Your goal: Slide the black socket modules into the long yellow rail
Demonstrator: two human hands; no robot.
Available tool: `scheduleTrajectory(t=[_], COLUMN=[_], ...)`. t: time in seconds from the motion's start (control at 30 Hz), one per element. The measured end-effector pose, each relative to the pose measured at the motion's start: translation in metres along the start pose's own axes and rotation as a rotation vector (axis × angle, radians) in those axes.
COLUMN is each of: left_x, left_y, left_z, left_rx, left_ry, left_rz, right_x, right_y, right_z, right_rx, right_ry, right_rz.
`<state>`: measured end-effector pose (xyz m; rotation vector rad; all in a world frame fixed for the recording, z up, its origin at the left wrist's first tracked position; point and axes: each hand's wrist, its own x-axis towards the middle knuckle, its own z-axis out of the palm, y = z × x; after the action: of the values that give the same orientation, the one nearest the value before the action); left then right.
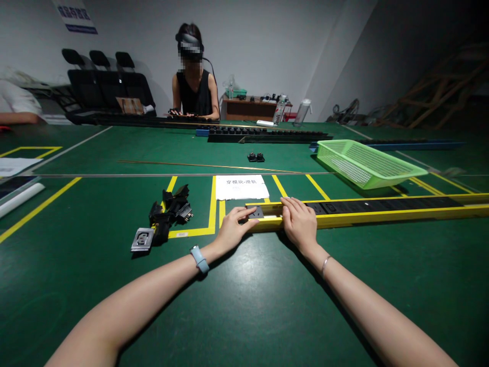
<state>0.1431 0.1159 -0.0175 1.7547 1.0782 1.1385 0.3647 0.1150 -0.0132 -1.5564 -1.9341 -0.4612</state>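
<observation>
Head view: my left hand [231, 229] pinches a module [256, 212] at the rail [382, 218] end. My right hand [300, 221], fingers together, presses flat, seemingly steadying it

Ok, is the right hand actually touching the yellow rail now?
Touching. The head view shows the right hand lying flat across the yellow rail, fingers spread over its top with no gap visible.

Dim overhead light, dark vignetted right corner, sharp centre, wide-angle bending at edges.

Head camera looks forward and down, close above the table [244, 306].
</observation>
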Motion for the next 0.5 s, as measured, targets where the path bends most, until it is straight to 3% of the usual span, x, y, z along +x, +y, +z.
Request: scheduleTrajectory(t=[0.3,0.5], left_x=[0.003,0.009], left_y=[0.005,0.012], left_z=[0.0,-0.003], left_rx=[0.01,-0.021], left_ry=[-0.078,-0.195], left_rz=[0.038,0.052], right_x=[0.0,0.0], right_y=[0.0,0.0], right_z=[-0.001,-0.002], right_rx=[0.0,0.006], right_ry=[-0.001,0.001], right_rz=[0.004,0.012])
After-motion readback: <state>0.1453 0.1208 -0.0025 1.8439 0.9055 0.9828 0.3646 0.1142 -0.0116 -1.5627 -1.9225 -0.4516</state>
